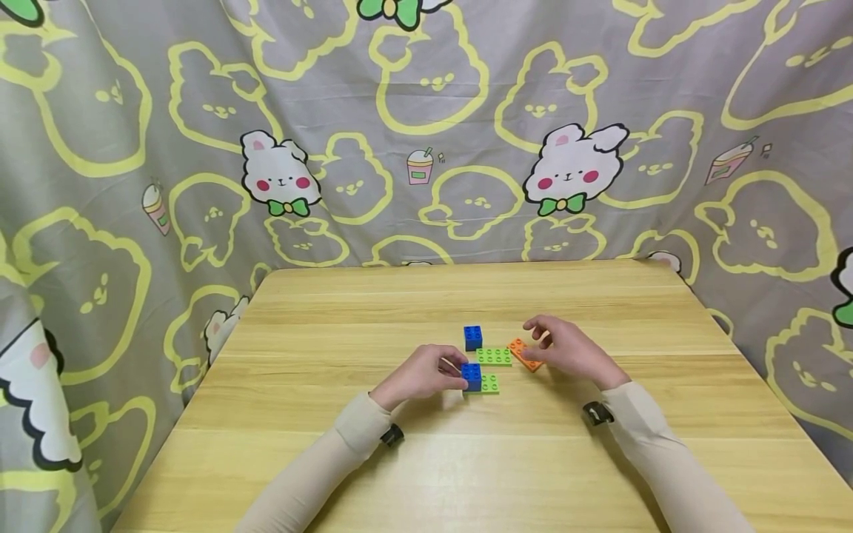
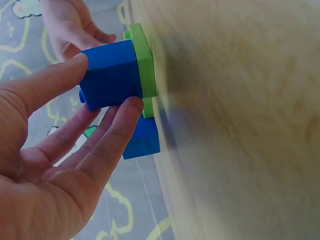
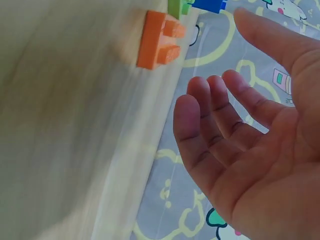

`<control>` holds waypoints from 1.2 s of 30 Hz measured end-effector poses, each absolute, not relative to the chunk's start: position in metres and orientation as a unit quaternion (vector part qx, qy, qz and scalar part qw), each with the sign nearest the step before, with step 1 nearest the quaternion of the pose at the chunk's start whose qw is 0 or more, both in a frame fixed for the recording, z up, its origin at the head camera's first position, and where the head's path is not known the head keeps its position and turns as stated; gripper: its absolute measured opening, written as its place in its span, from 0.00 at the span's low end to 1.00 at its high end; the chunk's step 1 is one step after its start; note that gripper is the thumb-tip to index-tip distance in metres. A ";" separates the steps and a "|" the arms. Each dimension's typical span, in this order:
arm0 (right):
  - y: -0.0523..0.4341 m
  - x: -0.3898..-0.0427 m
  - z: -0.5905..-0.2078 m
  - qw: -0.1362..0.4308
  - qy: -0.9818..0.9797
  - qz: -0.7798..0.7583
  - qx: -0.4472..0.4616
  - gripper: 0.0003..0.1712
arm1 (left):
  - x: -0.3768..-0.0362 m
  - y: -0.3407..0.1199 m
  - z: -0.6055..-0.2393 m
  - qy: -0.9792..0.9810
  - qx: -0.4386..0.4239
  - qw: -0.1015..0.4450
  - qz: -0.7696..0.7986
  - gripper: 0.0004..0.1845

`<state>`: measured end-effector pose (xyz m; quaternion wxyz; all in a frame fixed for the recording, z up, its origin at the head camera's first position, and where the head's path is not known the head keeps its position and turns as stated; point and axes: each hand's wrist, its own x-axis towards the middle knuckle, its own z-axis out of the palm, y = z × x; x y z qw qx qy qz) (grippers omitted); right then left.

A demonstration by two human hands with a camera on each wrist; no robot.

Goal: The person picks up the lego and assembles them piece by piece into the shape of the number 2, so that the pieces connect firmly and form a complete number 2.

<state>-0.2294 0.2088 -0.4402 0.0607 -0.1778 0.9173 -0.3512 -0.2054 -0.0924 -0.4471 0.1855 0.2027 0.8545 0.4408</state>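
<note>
My left hand [image 1: 423,372] pinches a blue building brick [image 1: 472,378] between thumb and fingers. That brick sits on the left part of a light green plate brick [image 1: 490,384]; the left wrist view shows the blue brick [image 2: 111,75] against the green one [image 2: 145,62]. Just behind lies a second green plate brick [image 1: 494,357], with another blue brick [image 1: 473,338] near its far left corner. An orange brick [image 1: 522,351] lies aslant at its right end. Over the orange brick's right side hovers my right hand [image 1: 571,353], loosely curved and holding nothing; the right wrist view shows a gap between them.
All the bricks stand on a wood-grain table [image 1: 426,474]. A grey curtain [image 1: 373,111] with yellow cartoon outlines hangs behind the table and along its sides. Each wrist carries a small black device, seen below the left [image 1: 392,435] and right [image 1: 597,413] sleeves.
</note>
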 end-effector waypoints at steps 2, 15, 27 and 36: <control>0.210 -0.230 -0.441 0.068 0.916 -0.351 -0.181 0.30 | -0.205 -0.092 -0.447 0.855 0.203 0.184 0.441 0.14; 0.211 -0.233 -0.451 0.111 0.929 -0.305 -0.178 0.38 | -0.205 -0.093 -0.447 0.854 0.210 0.182 0.440 0.14; 0.209 -0.233 -0.458 0.105 0.931 -0.299 -0.179 0.37 | -0.204 -0.094 -0.448 0.858 0.211 0.178 0.434 0.14; 0.206 -0.232 -0.458 0.105 0.936 -0.292 -0.169 0.33 | -0.204 -0.094 -0.449 0.856 0.215 0.174 0.438 0.14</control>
